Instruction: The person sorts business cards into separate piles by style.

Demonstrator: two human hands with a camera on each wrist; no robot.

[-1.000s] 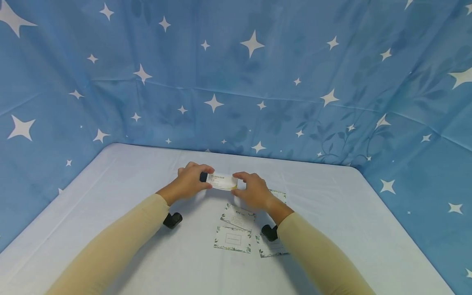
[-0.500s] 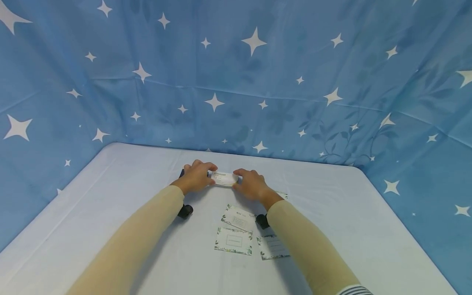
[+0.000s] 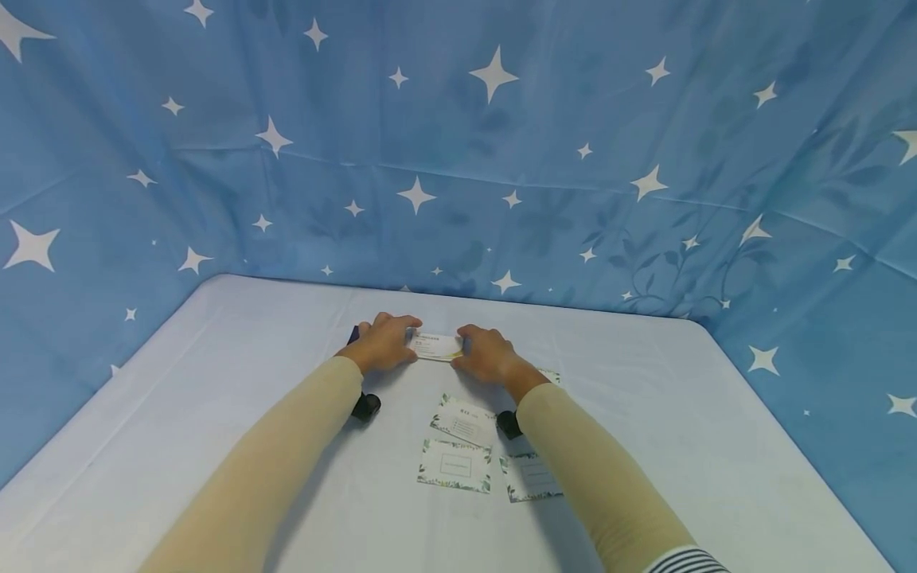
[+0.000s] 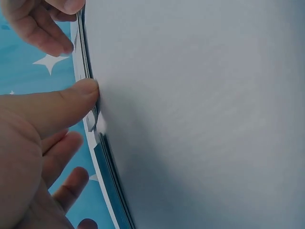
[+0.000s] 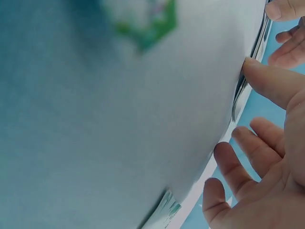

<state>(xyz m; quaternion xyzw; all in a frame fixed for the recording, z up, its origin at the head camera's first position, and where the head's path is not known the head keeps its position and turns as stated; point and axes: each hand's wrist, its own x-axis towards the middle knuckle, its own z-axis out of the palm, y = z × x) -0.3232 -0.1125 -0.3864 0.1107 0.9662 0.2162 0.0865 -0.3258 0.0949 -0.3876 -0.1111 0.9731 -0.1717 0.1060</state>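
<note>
A small stack of white cards (image 3: 435, 345) stands on its long edge on the pale table (image 3: 215, 358), held between both hands. My left hand (image 3: 383, 342) pinches its left end and my right hand (image 3: 487, 354) pinches its right end. In the left wrist view the card stack (image 4: 82, 52) shows edge-on, with several thin layers and my thumb pressed against it. The right wrist view has the same card stack (image 5: 245, 90) edge-on with my right thumb on it and the other fingers curled behind.
Three leaf-bordered cards lie flat in front of my hands: one card (image 3: 464, 420), a second card (image 3: 454, 465) and a third card (image 3: 533, 477) partly under my right sleeve. A blue star-patterned cloth (image 3: 458, 159) walls the table on three sides.
Both hands carried the card stack further away from me and down, from just above the table to resting on it. The flat cards stayed put.
</note>
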